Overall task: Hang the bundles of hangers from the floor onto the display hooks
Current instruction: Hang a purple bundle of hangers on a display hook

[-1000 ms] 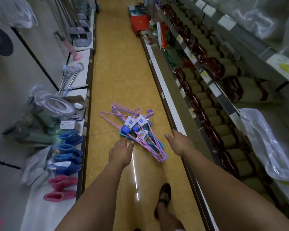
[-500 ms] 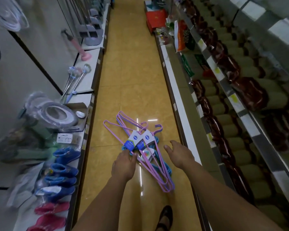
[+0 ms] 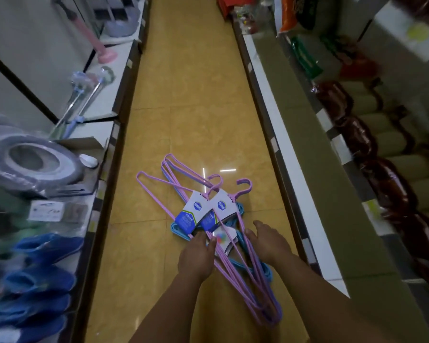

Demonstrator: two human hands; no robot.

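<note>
Hangers point(image 3: 216, 219) lie in a crossed pile on the floor point(image 3: 188, 107), mid-aisle, directly ahead of both hands. Long axes run roughly diagonal: the lower bars trail back toward the person and under the right forearm, hooks point(image 3: 243, 188) point away up the aisle, card sleeves point(image 3: 203, 211) sit just beyond the fingertips. Pink bundles on top, blue ones underneath. Left hand point(image 3: 196, 256) is on the pile at the near edge of the sleeves, fingers bent down onto the pink bars; looks like contact, but I can't tell whether it has actually closed round anything. Right hand point(image 3: 268, 241) is just beside the pile's right edge, fingers loosely spread, holding nothing that I can see. Left is nearer the neck, so my guess is it takes the grab there, right gathers the bars. No display hooks visible from here. Containers: shelf point(image 3: 104, 134) on the left carries blue shoes point(image 3: 42, 246) and a wrapped seat point(image 3: 27, 159); right-side shelves hold rolled, wrapped goods point(image 3: 372, 144), blurred.
</note>
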